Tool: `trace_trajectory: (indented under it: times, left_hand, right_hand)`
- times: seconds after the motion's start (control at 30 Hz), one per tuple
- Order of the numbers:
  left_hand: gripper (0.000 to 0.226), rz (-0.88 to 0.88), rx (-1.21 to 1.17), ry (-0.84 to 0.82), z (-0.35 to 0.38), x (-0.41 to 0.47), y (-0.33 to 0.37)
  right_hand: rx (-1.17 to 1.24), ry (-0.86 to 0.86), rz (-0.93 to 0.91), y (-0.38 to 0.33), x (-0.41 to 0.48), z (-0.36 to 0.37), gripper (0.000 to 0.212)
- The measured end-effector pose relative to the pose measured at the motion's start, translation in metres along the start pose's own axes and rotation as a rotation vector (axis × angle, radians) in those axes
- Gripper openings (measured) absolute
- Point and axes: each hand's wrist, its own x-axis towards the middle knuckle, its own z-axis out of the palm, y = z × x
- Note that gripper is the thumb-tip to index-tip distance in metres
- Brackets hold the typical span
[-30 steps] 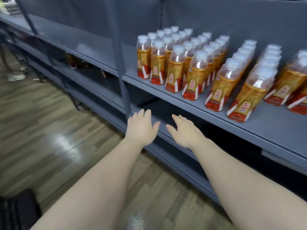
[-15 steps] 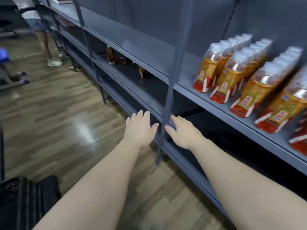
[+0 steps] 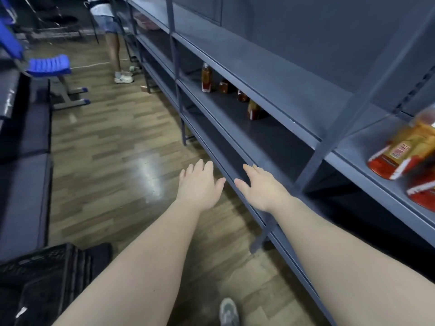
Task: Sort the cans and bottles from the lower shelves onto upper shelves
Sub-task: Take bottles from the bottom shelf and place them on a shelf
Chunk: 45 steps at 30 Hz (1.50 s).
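Several amber bottles (image 3: 206, 77) with red labels stand on a lower grey shelf (image 3: 226, 109), partly hidden under the shelf above. More orange bottles (image 3: 404, 151) sit on the upper shelf (image 3: 367, 165) at the right edge, blurred. My left hand (image 3: 200, 184) is stretched forward over the floor, fingers straight, holding nothing. My right hand (image 3: 261, 184) reaches beside it in front of a low shelf edge, also flat and empty. Neither hand touches a bottle.
The long grey rack (image 3: 259, 67) runs along the right. Another person (image 3: 110, 31) stands at its far end. A blue stool (image 3: 51, 67) is at the left, a black crate (image 3: 47, 278) at the lower left, wood floor between. My shoe (image 3: 228, 311) shows below.
The view has swung left along the rack; the rows of orange bottles slid off to the right edge and the lower-shelf bottles came closer. Both hands stay outstretched and empty.
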Motion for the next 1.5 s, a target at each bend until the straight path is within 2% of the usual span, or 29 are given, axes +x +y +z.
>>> trace_trajectory:
  times: [0.27, 0.6, 0.87, 1.03, 1.23, 1.5]
  left_hand:
    - [0.055, -0.103, 0.038, 0.019, -0.017, 0.089, -0.045]
    - [0.055, -0.142, 0.048, -0.005, -0.035, 0.195, -0.065]
    - [0.052, -0.18, 0.03, -0.004, -0.044, 0.272, -0.119]
    - [0.053, -0.14, 0.025, -0.01, -0.054, 0.33, -0.162]
    - [0.039, -0.084, 0.008, -0.039, -0.068, 0.402, -0.208]
    - [0.044, -0.017, 0.02, -0.073, -0.071, 0.484, -0.234]
  right_hand:
    - [0.041, -0.042, -0.083, -0.028, 0.115, -0.008, 0.067]
    - [-0.003, -0.083, -0.125, -0.05, 0.238, -0.038, 0.067]
    - [-0.023, -0.103, -0.135, -0.089, 0.322, -0.042, 0.067]
    - [-0.02, -0.084, -0.099, -0.117, 0.379, -0.045, 0.068]
    - [-0.023, -0.069, -0.029, -0.152, 0.439, -0.053, 0.067]
    - [0.006, -0.065, 0.031, -0.172, 0.511, -0.063, 0.067]
